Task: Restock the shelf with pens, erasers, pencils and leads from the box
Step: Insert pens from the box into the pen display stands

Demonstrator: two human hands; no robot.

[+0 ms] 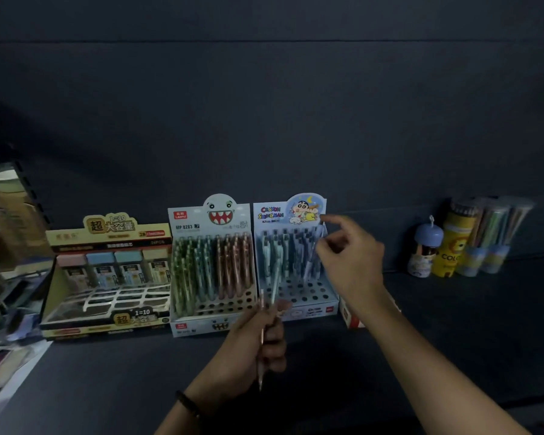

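Observation:
On the dark shelf (pixel 421 324) stand three display boxes: a lead box (pixel 107 321) with pastel lead cases at the left, a monster-face pencil box (pixel 211 324) in the middle, and a blue cartoon pen box (pixel 311 306) to its right. My left hand (pixel 258 343) is closed around a few thin pens (pixel 261 340), held upright in front of the middle box. My right hand (pixel 349 262) is over the blue box, its fingers pinching a pale pen (pixel 310 262) that stands among the others there.
At the back right stand a blue-capped bottle (pixel 423 255), a yellow coloured-pencil tube (pixel 449 249) and clear tubes of pencils (pixel 490 237). A red and white pack (pixel 352 318) lies right of the blue box. Cluttered goods (pixel 4 277) fill the left edge.

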